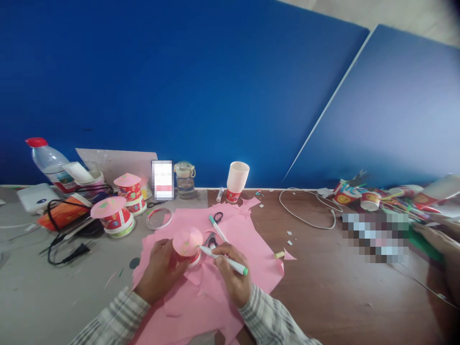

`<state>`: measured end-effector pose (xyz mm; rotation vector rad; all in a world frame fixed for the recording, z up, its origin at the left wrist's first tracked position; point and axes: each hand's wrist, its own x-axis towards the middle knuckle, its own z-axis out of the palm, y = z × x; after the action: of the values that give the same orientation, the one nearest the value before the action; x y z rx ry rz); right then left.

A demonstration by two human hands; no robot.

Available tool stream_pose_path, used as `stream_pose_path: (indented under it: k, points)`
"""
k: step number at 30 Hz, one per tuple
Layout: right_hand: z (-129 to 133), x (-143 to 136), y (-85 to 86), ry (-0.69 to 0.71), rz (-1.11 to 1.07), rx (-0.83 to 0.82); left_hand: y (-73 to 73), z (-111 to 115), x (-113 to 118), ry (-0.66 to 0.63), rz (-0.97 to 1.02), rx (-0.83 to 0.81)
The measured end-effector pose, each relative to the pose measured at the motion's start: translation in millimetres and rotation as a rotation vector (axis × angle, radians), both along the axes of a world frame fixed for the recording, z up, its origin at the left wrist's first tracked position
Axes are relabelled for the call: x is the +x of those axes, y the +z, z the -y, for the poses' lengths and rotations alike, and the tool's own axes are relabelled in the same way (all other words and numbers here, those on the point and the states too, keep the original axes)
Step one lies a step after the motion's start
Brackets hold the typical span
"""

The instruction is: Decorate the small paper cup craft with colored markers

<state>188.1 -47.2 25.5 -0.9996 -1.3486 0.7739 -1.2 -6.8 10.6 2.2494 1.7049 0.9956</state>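
My left hand [161,269] is wrapped round a red and white paper cup topped with a pink paper cone [187,240], which has faint green marks. A white marker with a green end [233,266] is in my right hand [233,278], its tip at the right edge of the cone. Under both hands lie pink paper sheets [251,261]. Just behind the cup are black scissors [217,218], partly covered by a green marker cap [212,219] and its white barrel.
Stacked paper cups [237,179] and a glass jar [185,182] stand at the back. Left are cone-topped cups [117,218], a tape ring [159,219], black cables and a bottle [50,163]. Right are a white cable [305,224], cups [370,200] and another person's hand [436,239].
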Motion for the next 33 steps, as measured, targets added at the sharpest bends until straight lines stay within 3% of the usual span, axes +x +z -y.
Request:
stream_pose_path:
  k: [33]
  points:
    - [0.3, -0.3, 3.1, 0.002, -0.007, 0.029, 1.0, -0.2, 0.4, -0.007, 0.008, -0.006]
